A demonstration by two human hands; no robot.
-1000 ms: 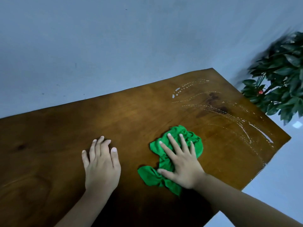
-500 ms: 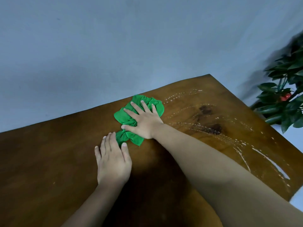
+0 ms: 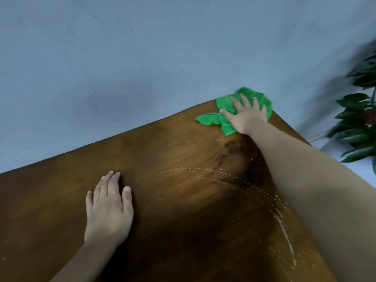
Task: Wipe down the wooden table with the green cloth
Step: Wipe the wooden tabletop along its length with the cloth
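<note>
The dark wooden table [image 3: 166, 151] fills the lower part of the view. At its far right corner lies the crumpled green cloth [image 3: 222, 107], partly over the edge. My right hand [image 3: 245, 117] presses flat on the cloth with fingers spread, arm stretched across the table. Palm down on the bare wood at the near left rests my left hand [image 3: 108, 210], holding nothing. Arcs of white droplets and a wet streak [image 3: 283, 233] run across the right side of the table, beside my right forearm.
A blue-grey wall [image 3: 142, 58] rises right behind the table's far edge. A leafy green plant [image 3: 360, 119] stands off the table's right side, close to the far corner. A dark knot [image 3: 233, 146] marks the wood near the cloth.
My right hand has swept the cloth from the near right, across to the far middle, then right to the far corner. My left hand has stayed flat on the wood.
</note>
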